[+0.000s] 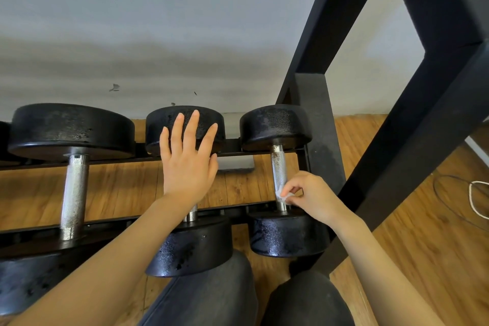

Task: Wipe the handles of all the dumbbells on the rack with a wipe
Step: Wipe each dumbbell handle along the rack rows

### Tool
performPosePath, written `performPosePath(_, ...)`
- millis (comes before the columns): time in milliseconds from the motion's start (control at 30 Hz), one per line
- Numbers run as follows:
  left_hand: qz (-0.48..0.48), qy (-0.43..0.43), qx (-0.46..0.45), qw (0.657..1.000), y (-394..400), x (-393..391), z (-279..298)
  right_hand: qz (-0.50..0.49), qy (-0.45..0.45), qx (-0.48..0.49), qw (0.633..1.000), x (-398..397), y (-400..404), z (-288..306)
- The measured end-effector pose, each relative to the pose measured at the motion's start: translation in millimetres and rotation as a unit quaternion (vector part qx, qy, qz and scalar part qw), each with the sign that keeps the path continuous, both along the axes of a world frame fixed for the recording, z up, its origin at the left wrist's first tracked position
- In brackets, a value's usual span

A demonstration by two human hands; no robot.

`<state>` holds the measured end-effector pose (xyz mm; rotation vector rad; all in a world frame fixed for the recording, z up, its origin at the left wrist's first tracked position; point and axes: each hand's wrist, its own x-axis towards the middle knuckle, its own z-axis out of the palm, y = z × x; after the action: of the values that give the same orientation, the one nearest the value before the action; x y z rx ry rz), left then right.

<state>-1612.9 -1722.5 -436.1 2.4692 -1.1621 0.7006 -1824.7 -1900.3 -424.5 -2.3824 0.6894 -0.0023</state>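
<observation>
Head view, starting nearest: the person's dark-trousered knees (211, 299) fill the bottom of the picture, just short of the near heads of the dumbbells on the low black steel rack (105, 222).

Next out, the right hand (311, 197) pinches a small crumpled white wipe (284, 194) between thumb and fingertips and holds it against the near end of the rightmost black round-headed dumbbell with a knurled, rust-flecked chrome handle (279, 172). That handle runs near to far, so the wipe sits at its near end and the unwiped-looking length lies straight ahead, away from the hand. My reading is that the coming stroke must travel far along this axis, and the right hand is plainly the closer one for it.

Left of that, the left hand (188, 159) is flat with fingers spread and straight, grasping nothing, and lies over the middle black dumbbell (189, 249), hiding most of its handle; the fingertips reach its far head. Whether the palm touches the handle I cannot tell.

Farther left lies a larger black dumbbell with a thick chrome handle (74, 193), untouched by either hand.

No containers are in sight. Beyond the rack are wooden flooring and a grey-white wall (158, 34).
</observation>
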Motion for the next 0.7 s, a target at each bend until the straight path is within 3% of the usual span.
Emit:
performPosePath(267,-0.006,0.050,0.031,0.998,7.1,-9.3,11.5,-0.019,0.005,0.012,1.000,2.0,0.8,-1.0)
performPosePath(533,-0.074,0.090,0.033,0.993,43.8,-48.9,13.8,-0.016,0.004,0.002,1.000,0.9,0.8,-8.2)
performPosePath(700,-0.105,0.111,0.116,0.981,65.6,-69.0,15.6,-0.019,0.004,0.021,1.000,-2.6,6.7,1.9)
